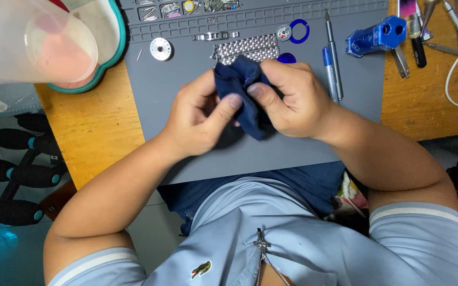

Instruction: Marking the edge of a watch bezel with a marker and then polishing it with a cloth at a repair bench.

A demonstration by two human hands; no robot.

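Observation:
My left hand (200, 116) and my right hand (292, 98) together pinch a dark blue cloth (242, 87) over the grey work mat (186, 85). The cloth is bunched between both thumbs and fingers, and whatever is wrapped inside it is hidden. Just behind the cloth a silver metal watch band (247, 47) lies flat on the mat. A small round silver disc (160, 48) lies to the left of the band.
Two slim screwdrivers (332, 58) lie right of my hands, with a blue tool block (377, 36) and several hand tools (414, 37) beyond. A blue ring (299, 30) sits near the band. A clear plastic container (33, 39) and teal-rimmed tray (113, 45) stand far left on the wooden table (96, 127).

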